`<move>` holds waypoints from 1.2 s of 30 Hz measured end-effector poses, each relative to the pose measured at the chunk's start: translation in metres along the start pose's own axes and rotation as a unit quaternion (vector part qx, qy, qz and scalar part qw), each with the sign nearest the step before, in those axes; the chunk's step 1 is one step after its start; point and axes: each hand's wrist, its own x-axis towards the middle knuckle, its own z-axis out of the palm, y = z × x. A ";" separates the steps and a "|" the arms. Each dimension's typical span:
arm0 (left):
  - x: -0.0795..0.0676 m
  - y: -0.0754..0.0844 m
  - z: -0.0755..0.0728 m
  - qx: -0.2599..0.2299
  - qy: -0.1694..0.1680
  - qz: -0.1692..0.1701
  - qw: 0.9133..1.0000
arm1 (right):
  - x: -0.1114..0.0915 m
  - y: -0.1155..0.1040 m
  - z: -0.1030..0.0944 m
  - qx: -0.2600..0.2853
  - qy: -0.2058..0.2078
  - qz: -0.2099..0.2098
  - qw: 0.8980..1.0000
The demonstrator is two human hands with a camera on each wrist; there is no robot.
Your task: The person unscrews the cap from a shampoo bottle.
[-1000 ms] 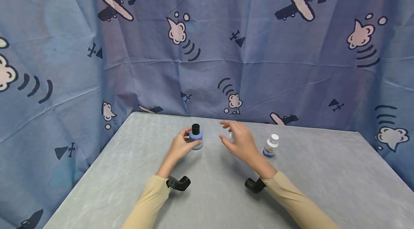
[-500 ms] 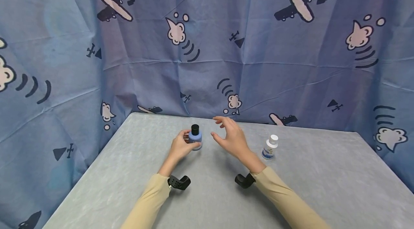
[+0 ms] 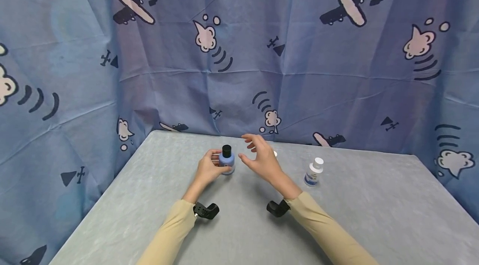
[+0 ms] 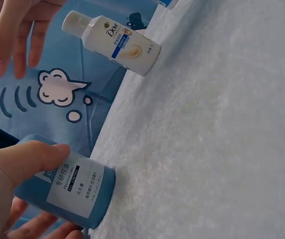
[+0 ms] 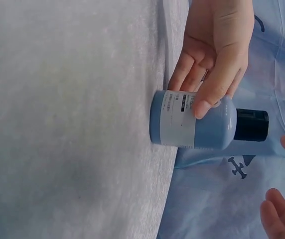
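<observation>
Head: left hand (image 3: 208, 169) grips blue bottle (image 3: 226, 160), right hand (image 3: 265, 162) hovers.

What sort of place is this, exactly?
Probably an indoor tabletop spot, curtained off on purpose; what lies beyond isn't shown. Airplane-print curtains hang behind and on both sides of a pale table, where the left hand grips a blue bottle.

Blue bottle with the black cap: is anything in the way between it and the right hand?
Nothing I can see: there's just a gap between the right hand and the blue bottle. The left hand holds it from the other side.
</observation>
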 end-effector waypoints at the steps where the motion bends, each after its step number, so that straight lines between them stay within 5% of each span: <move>1: -0.001 0.000 0.000 -0.001 -0.003 0.001 1.000 | 0.000 -0.001 0.001 0.004 -0.001 0.001 1.000; 14: 0.002 0.005 0.018 0.012 -0.026 0.025 0.999 | 0.004 0.003 -0.005 0.034 -0.008 0.042 0.998; 36: 0.002 -0.002 0.008 0.056 0.041 0.043 0.997 | 0.012 -0.010 0.017 0.081 -0.011 0.039 0.996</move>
